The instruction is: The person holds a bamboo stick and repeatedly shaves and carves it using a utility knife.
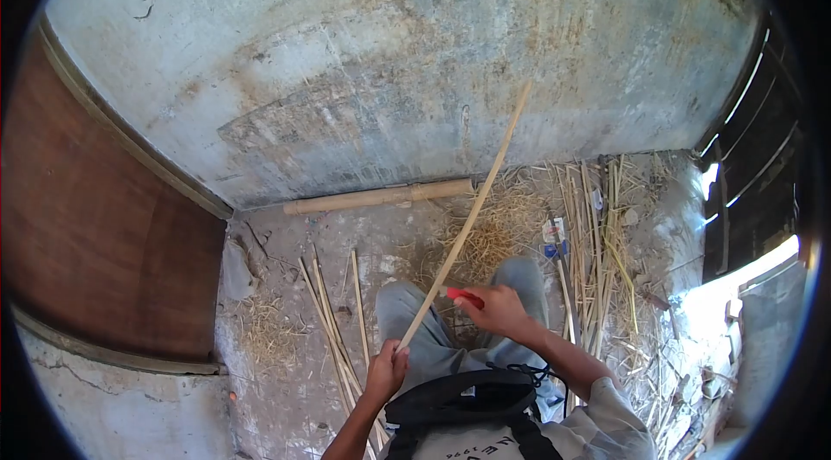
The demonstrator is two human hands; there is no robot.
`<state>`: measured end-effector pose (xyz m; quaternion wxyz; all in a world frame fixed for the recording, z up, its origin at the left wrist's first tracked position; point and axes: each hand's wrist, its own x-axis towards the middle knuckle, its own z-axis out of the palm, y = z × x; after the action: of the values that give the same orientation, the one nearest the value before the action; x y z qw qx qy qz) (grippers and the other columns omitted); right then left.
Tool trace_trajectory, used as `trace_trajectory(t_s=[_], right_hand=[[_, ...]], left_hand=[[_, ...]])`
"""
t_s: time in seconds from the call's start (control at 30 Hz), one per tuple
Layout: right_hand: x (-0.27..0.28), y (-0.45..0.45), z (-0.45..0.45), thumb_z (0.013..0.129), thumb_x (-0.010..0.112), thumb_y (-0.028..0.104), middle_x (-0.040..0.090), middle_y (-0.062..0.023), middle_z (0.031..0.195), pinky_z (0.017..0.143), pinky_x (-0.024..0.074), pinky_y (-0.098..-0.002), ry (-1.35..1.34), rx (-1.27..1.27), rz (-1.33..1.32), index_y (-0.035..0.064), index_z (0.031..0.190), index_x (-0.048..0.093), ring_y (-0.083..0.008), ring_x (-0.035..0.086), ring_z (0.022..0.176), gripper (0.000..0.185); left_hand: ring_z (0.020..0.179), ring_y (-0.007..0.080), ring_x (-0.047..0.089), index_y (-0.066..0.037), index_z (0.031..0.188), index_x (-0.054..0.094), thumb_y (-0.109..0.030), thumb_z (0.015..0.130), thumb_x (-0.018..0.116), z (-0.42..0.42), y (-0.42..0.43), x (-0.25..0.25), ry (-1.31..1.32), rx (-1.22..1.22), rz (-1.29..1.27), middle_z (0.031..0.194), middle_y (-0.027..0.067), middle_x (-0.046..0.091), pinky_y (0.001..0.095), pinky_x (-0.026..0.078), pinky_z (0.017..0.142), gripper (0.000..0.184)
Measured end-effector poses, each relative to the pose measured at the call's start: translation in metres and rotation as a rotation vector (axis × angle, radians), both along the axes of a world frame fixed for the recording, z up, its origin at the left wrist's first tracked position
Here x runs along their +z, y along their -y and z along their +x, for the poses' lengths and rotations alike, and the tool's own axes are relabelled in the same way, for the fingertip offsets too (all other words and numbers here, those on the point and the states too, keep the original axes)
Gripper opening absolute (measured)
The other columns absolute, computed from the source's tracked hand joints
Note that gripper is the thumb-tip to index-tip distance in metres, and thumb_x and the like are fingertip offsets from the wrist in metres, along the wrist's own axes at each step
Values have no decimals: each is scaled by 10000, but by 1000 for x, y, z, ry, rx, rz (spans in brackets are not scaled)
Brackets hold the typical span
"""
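A long, pale bamboo strip (480,200) slants up and away from my lap toward the wall. Its near end is gripped in my left hand (387,371), fingers wrapped round it beside my left knee. My right hand (499,310) is closed on a red-handled tool (465,296) above my lap. The tool's tip lies at the strip or just beside it; contact cannot be made out, and no blade shows clearly. The strip's far end is free and raised in front of the wall.
A thick bamboo pole (381,198) lies along the wall's foot. Curly shavings (498,235) heap beyond my knees. Many thin strips (589,261) lie to the right, with several more strips (333,321) at the left. A brown door (112,218) stands far left.
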<state>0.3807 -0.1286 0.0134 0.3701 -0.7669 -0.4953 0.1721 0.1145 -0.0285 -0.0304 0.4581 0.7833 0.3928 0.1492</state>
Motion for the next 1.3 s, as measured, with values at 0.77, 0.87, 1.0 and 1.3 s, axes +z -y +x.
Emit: trace_trajectory(t_s=[0.77,0.87,1.0,1.3], right_hand=[[-30,8,-28,866,689,339,647,-122,682,511,505,-438,84,28,203,86,855,677,-334,648,600,254],[-26,10,-31,855,697,349,643,-104,665,479,497,-425,112,-11,220,96,835,675,-316,642,564,255],[-25,11,-30,842,707,356,634,-80,642,447,488,-410,215,-65,283,107,832,677,-292,635,529,252],[-21,8,-21,791,765,347,641,-47,644,432,472,-369,335,-109,259,105,867,705,-242,629,511,261]], left_hand=[[612,34,446,-3,1237,630,-228,999,557,60,-5,-19,302,2,-406,730,-51,528,213,387,547,335],[600,36,445,-9,1256,625,-230,998,563,63,-3,-18,309,27,-475,738,-48,538,214,387,538,345],[585,35,441,-14,1266,621,-227,999,564,66,-3,-9,313,43,-580,735,-48,540,213,378,520,347],[560,29,396,-4,1235,636,-242,1004,559,66,-5,7,285,18,-613,706,-62,484,206,340,493,341]])
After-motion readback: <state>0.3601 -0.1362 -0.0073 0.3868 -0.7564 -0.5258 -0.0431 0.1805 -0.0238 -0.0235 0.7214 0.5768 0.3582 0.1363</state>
